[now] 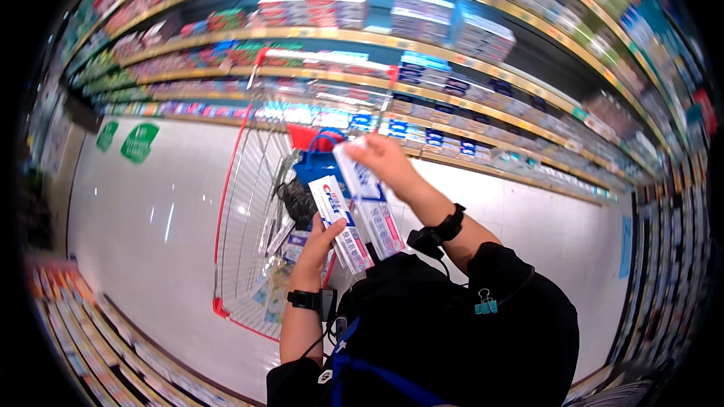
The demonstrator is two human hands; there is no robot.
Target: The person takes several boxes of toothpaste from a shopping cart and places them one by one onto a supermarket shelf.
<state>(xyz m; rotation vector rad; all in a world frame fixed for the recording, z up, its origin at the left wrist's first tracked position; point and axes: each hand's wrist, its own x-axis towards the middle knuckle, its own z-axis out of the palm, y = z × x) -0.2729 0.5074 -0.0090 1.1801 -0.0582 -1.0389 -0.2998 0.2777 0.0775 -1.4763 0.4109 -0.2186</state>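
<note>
My left hand point(319, 246) is closed around a white Crest toothpaste box point(339, 220) with blue and pink parts, its thumb across the front. What looks like a second box edge shows behind it. Just to the right, my right hand point(382, 161) grips the upper end of another long white toothpaste box point(370, 203), blurred by motion. The two boxes slant side by side in front of my body. Under them stands a wire shopping cart point(235, 209) with red trim, holding a blue bag point(317, 165), a black plastic bag point(300, 198) and several packaged goods point(277, 277).
Store shelves point(339, 34) curve across the far side, stocked with several rows of boxed goods. More shelving stands at the right point(656, 271) and lower left point(96, 345). Green floor stickers point(139, 142) lie on the pale tiled floor point(153, 220) left of the cart.
</note>
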